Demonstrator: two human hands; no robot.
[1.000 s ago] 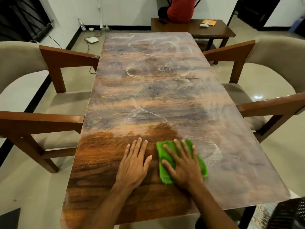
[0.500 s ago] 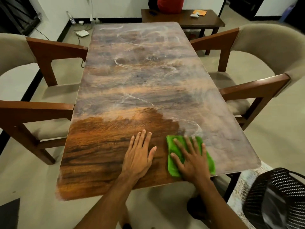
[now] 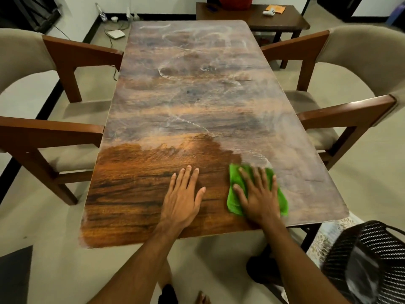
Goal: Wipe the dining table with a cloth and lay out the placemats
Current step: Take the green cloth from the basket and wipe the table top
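Green cloth (image 3: 233,201) lies flat on the dining table (image 3: 197,95), close to the near edge and right of the middle, under my right hand (image 3: 256,194). My palm presses down on it with the fingers straight and spread, fingertips pointing toward the far end. The cloth is rumpled and my hand hides much of it; what shows stretches from a far-left corner to a near-right corner, so its long axis sits slightly skewed to the table's length. My left hand (image 3: 183,198) rests flat on bare wood just beside it, fingers together and straight, thumb out toward the cloth, not touching it. The wood around my left hand is dark and rich, while the surface beyond and to the right of the cloth carries a whitish, streaky haze. Armchairs stand along both long sides
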